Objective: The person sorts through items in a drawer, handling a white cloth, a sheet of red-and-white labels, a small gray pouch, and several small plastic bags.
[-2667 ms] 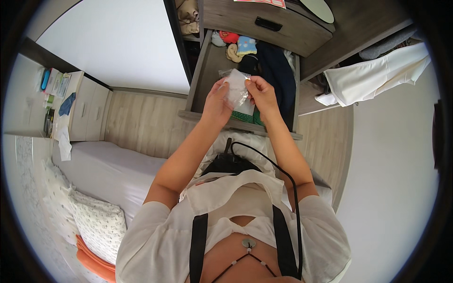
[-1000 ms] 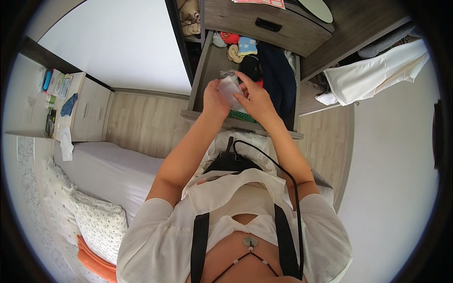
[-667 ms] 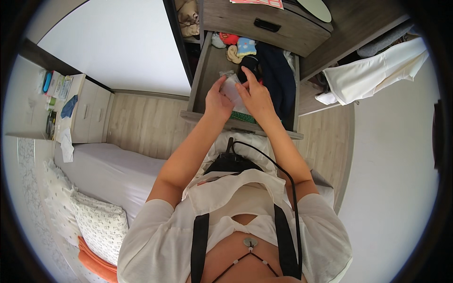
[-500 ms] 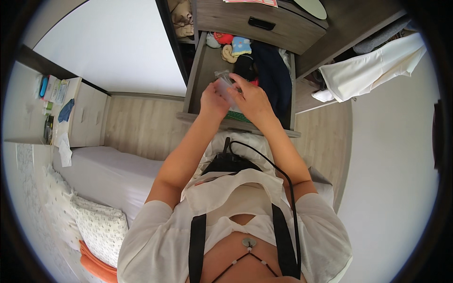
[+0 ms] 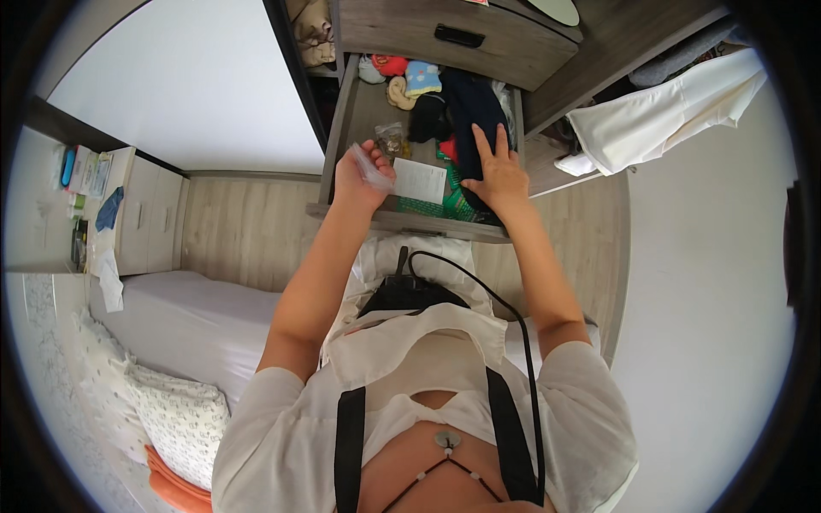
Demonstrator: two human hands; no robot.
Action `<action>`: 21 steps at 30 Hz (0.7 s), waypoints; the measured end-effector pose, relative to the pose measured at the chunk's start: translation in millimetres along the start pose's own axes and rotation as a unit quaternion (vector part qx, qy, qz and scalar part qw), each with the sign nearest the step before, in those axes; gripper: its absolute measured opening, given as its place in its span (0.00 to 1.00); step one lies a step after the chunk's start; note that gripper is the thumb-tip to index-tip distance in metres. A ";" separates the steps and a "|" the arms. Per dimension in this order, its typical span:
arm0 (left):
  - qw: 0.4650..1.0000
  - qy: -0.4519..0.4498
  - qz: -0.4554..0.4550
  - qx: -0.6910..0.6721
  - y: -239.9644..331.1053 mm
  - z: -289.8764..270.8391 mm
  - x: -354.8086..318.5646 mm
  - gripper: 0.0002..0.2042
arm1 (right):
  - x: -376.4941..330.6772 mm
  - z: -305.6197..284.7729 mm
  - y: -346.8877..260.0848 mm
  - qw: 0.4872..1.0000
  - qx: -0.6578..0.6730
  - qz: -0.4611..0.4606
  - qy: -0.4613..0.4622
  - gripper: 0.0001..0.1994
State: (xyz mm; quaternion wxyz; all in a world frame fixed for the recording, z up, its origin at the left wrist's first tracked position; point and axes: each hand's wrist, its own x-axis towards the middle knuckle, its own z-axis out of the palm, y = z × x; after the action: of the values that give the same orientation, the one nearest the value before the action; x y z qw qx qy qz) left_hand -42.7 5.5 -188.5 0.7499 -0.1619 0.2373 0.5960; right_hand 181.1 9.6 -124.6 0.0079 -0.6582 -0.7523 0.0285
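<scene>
Over the left part of an open wooden drawer [image 5: 342, 128], my left hand [image 5: 359, 179] is closed round a thin, clear plastic bag [image 5: 371, 168]. My right hand [image 5: 498, 175] lies with fingers spread on dark navy folded cloth [image 5: 475, 103] along the drawer's right side. Between the hands sits a white paper card [image 5: 419, 180], with a green patterned item [image 5: 457, 205] beside and below it. A small clear bag with little brownish things [image 5: 390, 139] rests just beyond my left hand. Black cloth [image 5: 428, 118] is bunched near the middle.
Rolled socks, among them a beige one [image 5: 398, 92] and a light blue one [image 5: 422, 78], fill the drawer's far end. A closed upper drawer [image 5: 453, 38] overhangs it. White trousers [image 5: 667, 107] hang at right. The bed [image 5: 197, 316] is at left, and a black cable [image 5: 505, 299] crosses my front.
My hands have moved apart. The left keeps the clear plastic and has shifted left; the right has let go and moved onto the navy cloth. The card and small bag now show.
</scene>
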 end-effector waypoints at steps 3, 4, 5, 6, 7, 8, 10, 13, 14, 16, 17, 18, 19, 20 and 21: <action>1.000 -0.004 -0.002 0.004 1.1 0.1 -0.9 0.10 | 18.7 14.3 11.6 0.997 -0.056 -0.042 0.014 0.42; 1.000 -0.003 0.004 0.008 2.3 1.9 -2.5 0.11 | 26.5 17.9 20.9 0.995 -0.047 -0.079 0.043 0.40; 1.000 -0.005 0.004 0.009 3.3 2.3 -3.1 0.11 | 34.0 19.6 30.7 0.990 -0.038 -0.116 0.071 0.38; 1.000 -0.007 0.003 0.010 3.6 2.3 -3.3 0.11 | 38.5 19.5 36.8 0.983 -0.029 -0.152 0.098 0.36; 1.000 -0.006 0.002 0.011 3.2 0.3 -3.4 0.11 | 38.2 4.2 35.6 0.977 -0.002 -0.167 0.134 0.30; 1.000 -0.010 -0.003 0.012 3.0 -0.5 -1.8 0.11 | 41.4 -10.8 37.3 0.972 0.004 -0.170 0.161 0.27; 1.000 -0.016 -0.015 0.020 1.7 -2.4 0.2 0.11 | 48.0 -38.5 46.8 0.962 0.018 -0.169 0.213 0.23; 0.999 -0.019 -0.021 0.019 3.3 -1.7 -1.6 0.11 | 53.9 -73.2 58.0 0.956 0.068 -0.136 0.249 0.18; 0.999 -0.017 -0.017 0.021 2.7 -0.4 -3.2 0.11 | 53.4 -75.9 62.8 0.954 0.094 -0.135 0.250 0.18; 1.000 -0.016 -0.010 0.025 1.0 2.4 -6.0 0.10 | 51.2 -83.0 66.7 0.948 0.143 -0.134 0.252 0.18; 0.999 -0.024 -0.013 0.023 0.4 1.5 -5.8 0.10 | 45.1 -85.5 65.9 0.948 0.184 -0.128 0.227 0.19; 0.999 -0.033 -0.017 0.021 0.9 0.1 -5.3 0.10 | 39.5 -84.8 62.5 0.943 0.216 -0.135 0.216 0.20; 0.999 -0.042 -0.020 0.019 1.5 -0.9 -5.3 0.11 | 34.2 -83.0 58.9 0.936 0.248 -0.140 0.206 0.20; 0.998 -0.049 -0.025 0.016 1.9 -1.6 -6.1 0.11 | 28.5 -80.3 55.2 0.929 0.280 -0.146 0.195 0.20; 0.998 -0.057 -0.030 0.013 2.5 -1.9 -7.5 0.11 | 22.6 -74.6 51.4 0.923 0.288 -0.166 0.192 0.21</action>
State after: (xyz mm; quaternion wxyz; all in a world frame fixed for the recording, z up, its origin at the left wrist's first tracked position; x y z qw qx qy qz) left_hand -46.8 -1.0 -185.8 0.7819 -0.1248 0.1969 0.5782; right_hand 232.7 41.2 -53.5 0.3464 -0.4863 -0.7938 0.1155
